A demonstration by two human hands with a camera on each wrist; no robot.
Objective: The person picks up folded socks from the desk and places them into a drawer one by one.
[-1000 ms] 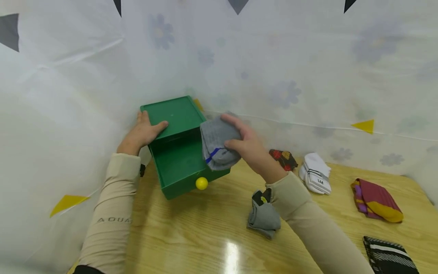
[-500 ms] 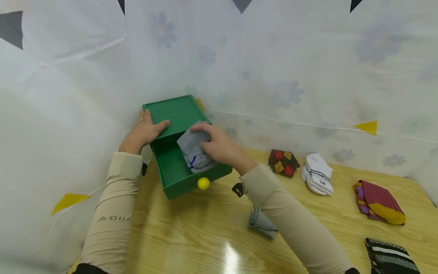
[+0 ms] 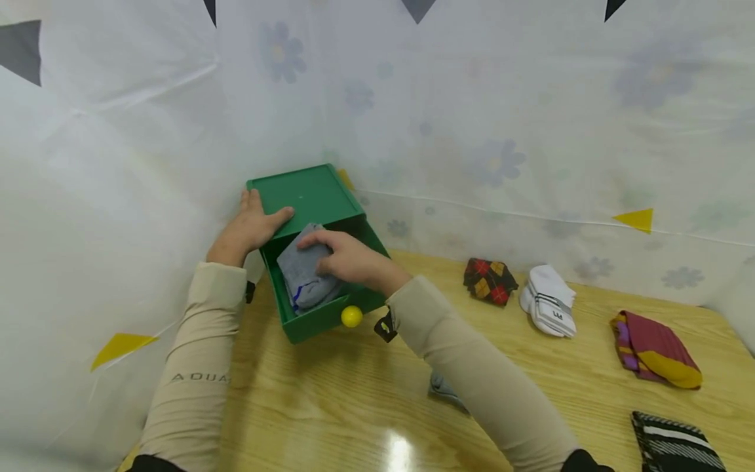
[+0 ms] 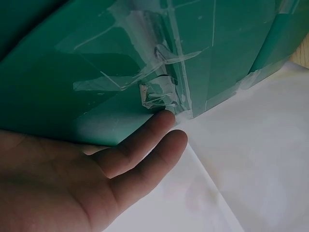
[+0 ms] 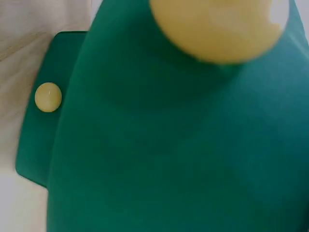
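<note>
Grey sock [image 3: 303, 272] now lies down inside the green drawer [image 3: 312, 314], lowered from above its rim. Right hand [image 3: 348, 255] fingers press it flat; left hand [image 3: 248, 229] rests, fingers loose, on the box top.

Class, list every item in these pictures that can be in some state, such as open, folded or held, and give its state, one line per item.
Green drawer: pulled open.
Grey socks: folded, lying inside the drawer.
Right hand: resting on the grey socks.
Left hand: flat on top of the green box.
Argyle socks, white socks, maroon socks, striped socks: folded on the table.
</note>
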